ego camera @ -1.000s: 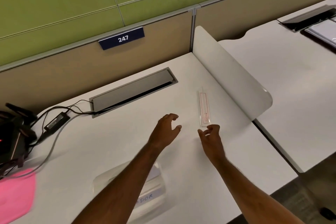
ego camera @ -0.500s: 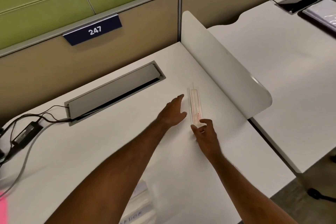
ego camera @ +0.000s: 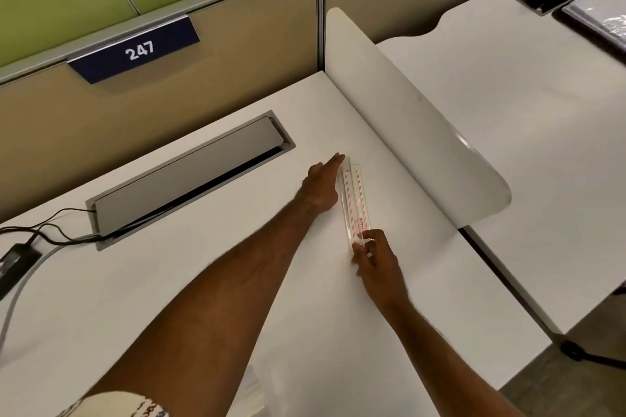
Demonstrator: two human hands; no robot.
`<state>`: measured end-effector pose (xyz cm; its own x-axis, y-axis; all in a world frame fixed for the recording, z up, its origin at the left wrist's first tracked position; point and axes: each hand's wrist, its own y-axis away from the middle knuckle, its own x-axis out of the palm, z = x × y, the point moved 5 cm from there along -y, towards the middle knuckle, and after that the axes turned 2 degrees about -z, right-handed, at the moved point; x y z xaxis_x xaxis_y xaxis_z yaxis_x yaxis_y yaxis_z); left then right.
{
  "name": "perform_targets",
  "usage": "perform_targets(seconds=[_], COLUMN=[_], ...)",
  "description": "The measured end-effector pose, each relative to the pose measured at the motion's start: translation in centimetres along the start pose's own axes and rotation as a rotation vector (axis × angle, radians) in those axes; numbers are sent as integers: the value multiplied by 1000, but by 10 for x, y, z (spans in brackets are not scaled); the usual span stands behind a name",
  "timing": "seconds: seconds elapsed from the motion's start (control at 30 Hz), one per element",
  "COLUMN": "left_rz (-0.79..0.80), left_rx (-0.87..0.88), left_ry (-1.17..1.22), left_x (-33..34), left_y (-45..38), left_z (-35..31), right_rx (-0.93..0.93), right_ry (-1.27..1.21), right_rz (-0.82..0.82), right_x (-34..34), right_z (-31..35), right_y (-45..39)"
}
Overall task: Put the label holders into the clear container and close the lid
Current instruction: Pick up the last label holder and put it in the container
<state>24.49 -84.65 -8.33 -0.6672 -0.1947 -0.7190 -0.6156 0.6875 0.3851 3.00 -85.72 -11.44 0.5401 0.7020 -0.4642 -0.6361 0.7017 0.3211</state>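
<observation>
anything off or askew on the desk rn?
Nothing damaged or spilled. The label holder lies flat on the desk beside the divider; the left hand lies along its left edge, the right hand pinches its near end. Cables trail loose at far left. The container is barely in view.

Both hands reach forward — left (ego camera: 321, 188) flat, right (ego camera: 376, 259) fingertips pinching.

A white divider (ego camera: 406, 132) is standing along the desk (ego camera: 169, 281) edge; a grey cable hatch (ego camera: 189, 176) is lying closed, cables (ego camera: 44, 234) trailing left below sign 247 (ego camera: 135, 51)
</observation>
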Motion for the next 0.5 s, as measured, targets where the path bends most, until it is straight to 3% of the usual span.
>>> perform_targets(seconds=[0.27, 0.5], left_rz=[-109, -234], left_rx=[15, 171], left_ry=[61, 21], left_x=[-11, -49], left_y=[5, 34], left_z=[-1, 4], right_rx=[-30, -119], right_ry=[-95, -289], right_rz=[-20, -29], right_x=[-3, -15], right_z=[11, 43], right_y=[8, 22])
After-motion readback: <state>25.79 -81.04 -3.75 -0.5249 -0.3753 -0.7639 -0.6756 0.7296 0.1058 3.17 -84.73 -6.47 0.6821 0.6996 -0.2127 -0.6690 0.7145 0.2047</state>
